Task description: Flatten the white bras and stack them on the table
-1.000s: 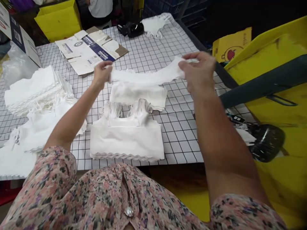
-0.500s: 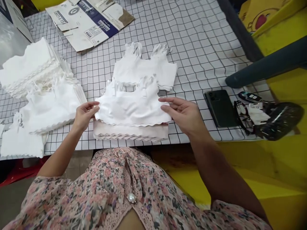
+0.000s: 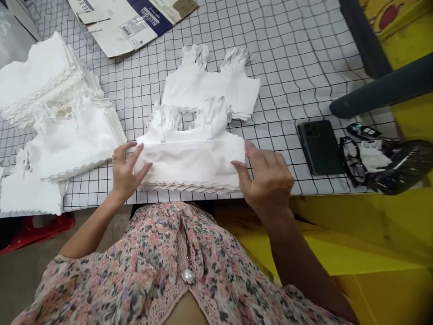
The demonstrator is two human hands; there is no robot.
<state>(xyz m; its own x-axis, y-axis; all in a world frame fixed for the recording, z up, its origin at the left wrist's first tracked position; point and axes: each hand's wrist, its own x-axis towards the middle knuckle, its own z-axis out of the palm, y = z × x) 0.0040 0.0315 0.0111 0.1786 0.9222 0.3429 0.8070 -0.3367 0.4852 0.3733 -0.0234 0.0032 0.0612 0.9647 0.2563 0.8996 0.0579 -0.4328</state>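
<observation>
Head view: at the left of the frame we see a tall pile of white cloth pieces (image 3: 40, 67) on the grid-patterned counter (image 3: 294, 58), with a second white pile (image 3: 72, 137) just below it. Our left hand (image 3: 126, 174) is unclenched, its thumb and finger spread over the left edge of the front stack (image 3: 189, 160). That stack of white strapped tops lies at the centre of the frame, near the counter's front edge, its fringed straps pointing up the frame. A flattened cardboard box (image 3: 118, 34) lies at the upper left. Just above the front stack is a back stack (image 3: 211, 88) of similar tops. Our right hand (image 3: 267, 176) is unclenched too, thumb and forefinger apart at the front stack's right edge. At the right we see a dark phone (image 3: 320, 149), glasses (image 3: 352, 159), a key fob (image 3: 368, 131) and a shiny black bundle (image 3: 402, 167).
</observation>
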